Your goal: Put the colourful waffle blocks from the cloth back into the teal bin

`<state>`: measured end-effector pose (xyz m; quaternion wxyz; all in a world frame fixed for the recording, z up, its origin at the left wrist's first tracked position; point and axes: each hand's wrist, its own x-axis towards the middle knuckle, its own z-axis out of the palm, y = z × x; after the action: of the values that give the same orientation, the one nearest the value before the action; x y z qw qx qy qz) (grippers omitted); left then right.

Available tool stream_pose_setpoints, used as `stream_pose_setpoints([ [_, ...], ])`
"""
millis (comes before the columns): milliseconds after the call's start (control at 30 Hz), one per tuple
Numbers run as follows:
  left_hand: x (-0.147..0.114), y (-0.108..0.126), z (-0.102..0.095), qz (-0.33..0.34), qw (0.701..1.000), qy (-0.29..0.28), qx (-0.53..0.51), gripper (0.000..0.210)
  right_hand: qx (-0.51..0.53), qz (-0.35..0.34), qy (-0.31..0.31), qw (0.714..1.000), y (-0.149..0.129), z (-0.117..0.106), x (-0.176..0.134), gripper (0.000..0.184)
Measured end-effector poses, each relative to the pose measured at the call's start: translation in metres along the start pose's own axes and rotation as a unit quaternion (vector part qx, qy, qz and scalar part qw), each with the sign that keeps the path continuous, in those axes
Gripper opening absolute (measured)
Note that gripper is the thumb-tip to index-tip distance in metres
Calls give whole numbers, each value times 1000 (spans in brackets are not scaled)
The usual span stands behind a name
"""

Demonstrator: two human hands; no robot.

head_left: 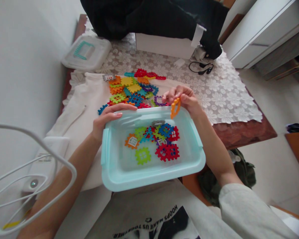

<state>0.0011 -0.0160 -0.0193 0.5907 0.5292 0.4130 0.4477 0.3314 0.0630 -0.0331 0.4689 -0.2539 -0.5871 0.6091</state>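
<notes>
A light turquoise plastic bin (124, 176) sits against the front of my shirt. My left hand (109, 119) grips its far left corner, fingers laid along the rim. Inside lie several interlocking plastic tiles, among them a lime square tile (143, 156), an orange tile with a white window (132, 141) and red window tiles (167, 152). Above the bin's far right rim, my right hand (183, 96) pinches an orange notched tile (175, 108), held on edge. Just beyond the bin spreads a pile of mixed coloured tiles (134, 89), its near side partly hidden by the rim.
A clear lid with a turquoise handle (87, 53) lies at the back left. At the back, black cloth (154, 16) drapes over a white box (164, 45). Black earphones (201, 68) rest on the lace tablecloth (221, 96). A white cable (52, 156) loops at the left.
</notes>
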Motion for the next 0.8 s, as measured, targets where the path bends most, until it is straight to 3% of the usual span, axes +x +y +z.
stream_pose_setpoints([
  [133, -1, -5, -2, -2, 1000, 2, 5, 28, -42, 45, -99, 993, -7, 7, -2, 59],
  [200, -2, -6, -2, 6, 1000, 7, 12, 27, -59, 45, -72, 995, -2, 7, 1, 70],
  [300, -2, -5, -1, 11, 1000, 10, 8, 31, -139, 18, 26, 990, 15, 0, 8, 79],
  [400, 0, 0, 2, -26, 999, 12, -21, 34, -326, 3, 59, 944, 36, -11, 13, 80],
  [467, 0, 2, 3, -41, 998, 18, -33, 34, -456, 11, 26, 889, 48, -18, 14, 82],
  [533, 0, 3, 3, -32, 999, 23, -31, 31, -539, 29, -37, 841, 57, -22, 14, 70],
  [600, 0, 4, 3, -28, 999, 23, -23, 31, -569, 35, -85, 817, 61, -24, 15, 52],
  [700, 0, 4, 3, -30, 999, 17, -22, 33, -569, 17, -96, 817, 62, -24, 17, 41],
  [800, 0, 5, 4, -26, 999, 12, -23, 34, -557, 4, -60, 828, 59, -19, 17, 37],
])
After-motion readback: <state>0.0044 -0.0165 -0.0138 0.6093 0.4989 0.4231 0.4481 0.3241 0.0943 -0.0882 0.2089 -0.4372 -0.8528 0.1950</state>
